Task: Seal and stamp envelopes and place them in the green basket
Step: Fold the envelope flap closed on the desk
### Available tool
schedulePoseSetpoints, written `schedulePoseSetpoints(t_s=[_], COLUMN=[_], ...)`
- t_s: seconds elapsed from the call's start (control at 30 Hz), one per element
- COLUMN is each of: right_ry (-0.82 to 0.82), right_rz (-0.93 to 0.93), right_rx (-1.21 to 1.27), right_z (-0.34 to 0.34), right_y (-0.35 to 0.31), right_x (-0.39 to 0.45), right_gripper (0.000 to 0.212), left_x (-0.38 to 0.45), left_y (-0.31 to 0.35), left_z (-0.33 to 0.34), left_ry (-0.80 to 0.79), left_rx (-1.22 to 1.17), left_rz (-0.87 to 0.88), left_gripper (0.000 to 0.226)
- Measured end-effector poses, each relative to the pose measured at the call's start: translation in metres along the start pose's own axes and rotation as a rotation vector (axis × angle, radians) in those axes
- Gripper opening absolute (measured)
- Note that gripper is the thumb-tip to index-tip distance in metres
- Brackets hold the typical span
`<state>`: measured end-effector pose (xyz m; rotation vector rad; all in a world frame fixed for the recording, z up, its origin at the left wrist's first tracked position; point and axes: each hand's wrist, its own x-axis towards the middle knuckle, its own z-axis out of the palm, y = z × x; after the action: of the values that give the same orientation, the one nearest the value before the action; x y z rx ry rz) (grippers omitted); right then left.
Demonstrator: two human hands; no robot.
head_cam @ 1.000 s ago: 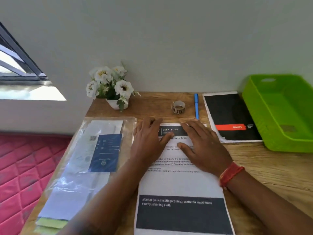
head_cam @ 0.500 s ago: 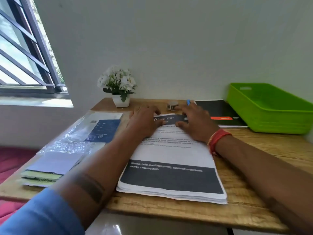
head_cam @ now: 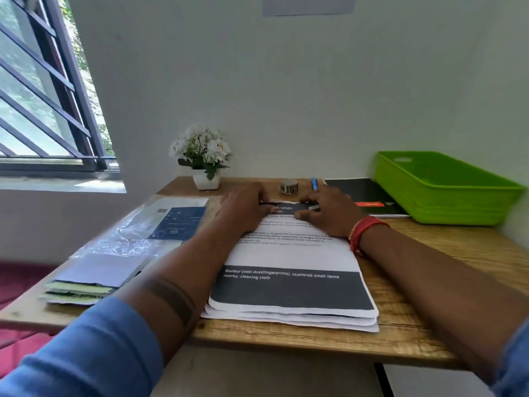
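Hands on the paper stack, view tilted up, no envelope picked yet

Hands unchanged over the last second: left hand (head_cam: 243,207) and right hand (head_cam: 329,213) stay on the far end of the printed paper stack (head_cam: 289,253), same spot as before. What changed is the camera: head has lifted, so more wall and window show and the surface (head_cam: 429,282) sits lower in view. Papers look unmoved.

Left fingers (head_cam: 257,196) are curled over the top edge of the stack, seemingly gripping it (a dark gap shows under the top sheet there). Right fingers (head_cam: 309,200) lie mostly straight, pressing flat on the sheet, holding nothing.

Envelopes (head_cam: 94,273) appear to be the pile at the left near edge, partly under a plastic sleeve (head_cam: 160,224), untouched. Green basket (head_cam: 440,190) sits at the far right, nothing visible in it. Small tape roll (head_cam: 289,186) and blue pen (head_cam: 314,184) lie just beyond the hands.

Judgement: task not really started; the stack probably needs shifting aside first.
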<state>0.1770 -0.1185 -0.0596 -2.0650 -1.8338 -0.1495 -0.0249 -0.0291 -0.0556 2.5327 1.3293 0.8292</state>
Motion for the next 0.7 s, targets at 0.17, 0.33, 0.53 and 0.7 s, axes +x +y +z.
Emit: schedulePoseSetpoints(t_s=[0.17, 0.33, 0.53, 0.7], right_ry=[0.067, 0.151, 0.255, 0.320], right_rz=[-0.019, -0.004, 0.031, 0.119], right_rx=[0.099, 0.147, 0.289, 0.404], right_z=[0.001, 0.001, 0.000, -0.012], right_y=[0.005, 0.010, 0.014, 0.024], right_x=[0.009, 0.013, 0.009, 0.008], right_gripper=[0.028, 0.030, 0.021, 0.011], left_x=[0.006, 0.012, 0.017, 0.017], left_y=[-0.007, -0.011, -0.006, -0.008], left_z=[0.000, 0.001, 0.004, -0.003], left_ry=[0.102, 0.181, 0.309, 0.087], left_rx=[-0.024, -0.030, -0.121, -0.405], left_rz=[0.087, 0.170, 0.172, -0.091], left_gripper=[0.015, 0.022, 0.051, 0.069])
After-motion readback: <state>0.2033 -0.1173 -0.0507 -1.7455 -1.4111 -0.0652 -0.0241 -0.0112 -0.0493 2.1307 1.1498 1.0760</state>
